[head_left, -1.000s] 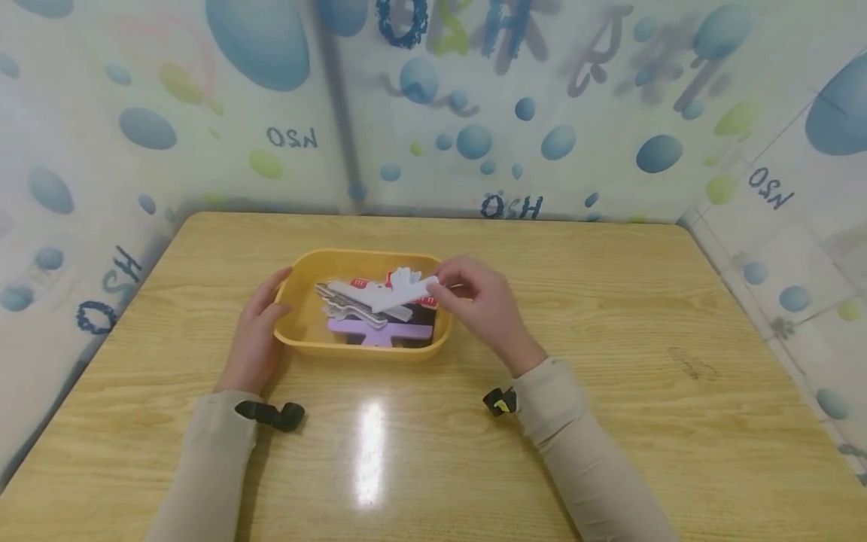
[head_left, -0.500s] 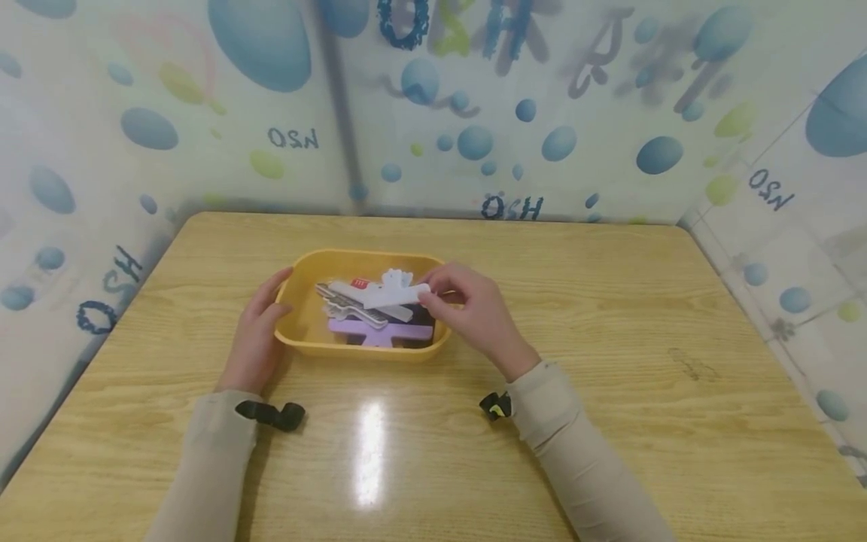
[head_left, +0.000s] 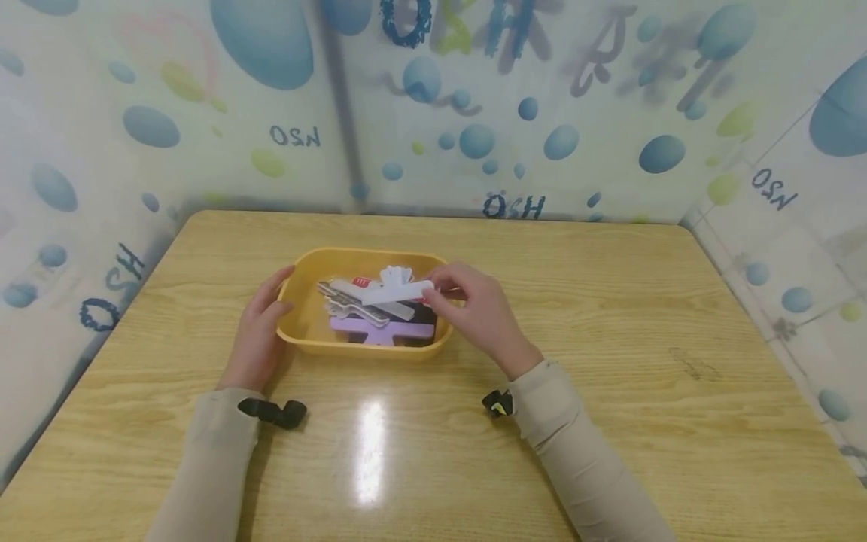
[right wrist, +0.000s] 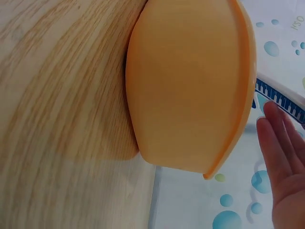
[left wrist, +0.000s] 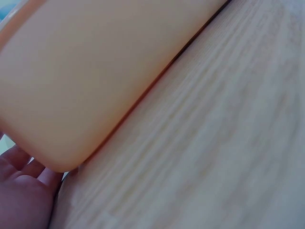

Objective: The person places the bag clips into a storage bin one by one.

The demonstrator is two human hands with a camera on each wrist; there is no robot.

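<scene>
A yellow plastic basket [head_left: 362, 350] stands on the wooden table. At its left end is my left hand [head_left: 254, 331], thumb over the rim and fingers along the outer wall; the left wrist view shows part of that hand [left wrist: 28, 186] against the wall. Over the basket's right part, my right hand [head_left: 474, 305] pinches the end of a white bar-shaped clip [head_left: 396, 293]. The right wrist view shows the clip [right wrist: 281, 98] with a blue toothed edge, above the rim. Below it lie a purple wide clip [head_left: 379, 330] and several white and grey slim pieces [head_left: 355, 305].
Red-and-white bits [head_left: 361, 282] and something dark [head_left: 423, 320] show under the pile. The wooden table [head_left: 609, 316] reaches to patterned walls [head_left: 433, 113] at the back and sides. Each wrist wears a black camera strap [head_left: 274, 412].
My right hand has shifted slightly left and down with the white clip, which now lies flatter over the pile. The left hand and the basket stay in place.
</scene>
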